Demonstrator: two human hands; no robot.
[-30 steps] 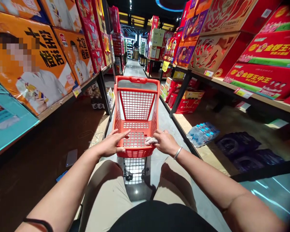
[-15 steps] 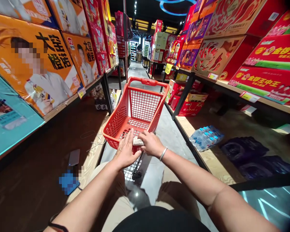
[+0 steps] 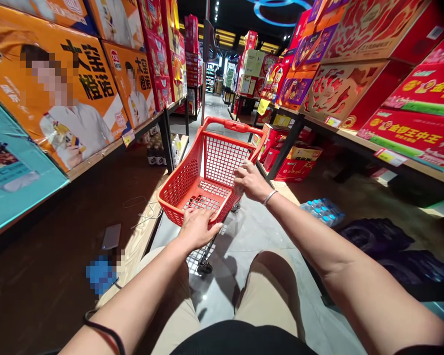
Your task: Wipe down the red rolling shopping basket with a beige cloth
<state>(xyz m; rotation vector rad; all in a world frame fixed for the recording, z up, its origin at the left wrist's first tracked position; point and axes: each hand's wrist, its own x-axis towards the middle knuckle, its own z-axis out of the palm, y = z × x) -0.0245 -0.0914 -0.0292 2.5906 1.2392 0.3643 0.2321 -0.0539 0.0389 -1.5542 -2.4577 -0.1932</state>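
Right hand [image 3: 249, 181] moved to side rim, red cart [image 3: 207, 172] angled, shelves [image 3: 96, 158] flanking

Both bare arms reach forward from the near edge of the view, over knees in beige trousers. The left hand [image 3: 197, 228] lies palm down, nearer and lower, its fingers [image 3: 192, 215] curled over an edge, thumb pointing right. A thin black band circles the left forearm near the elbow. The right hand [image 3: 248, 181] stretches farther and higher, fingers [image 3: 240, 173] bent in a grip, a silver bangle on its wrist.
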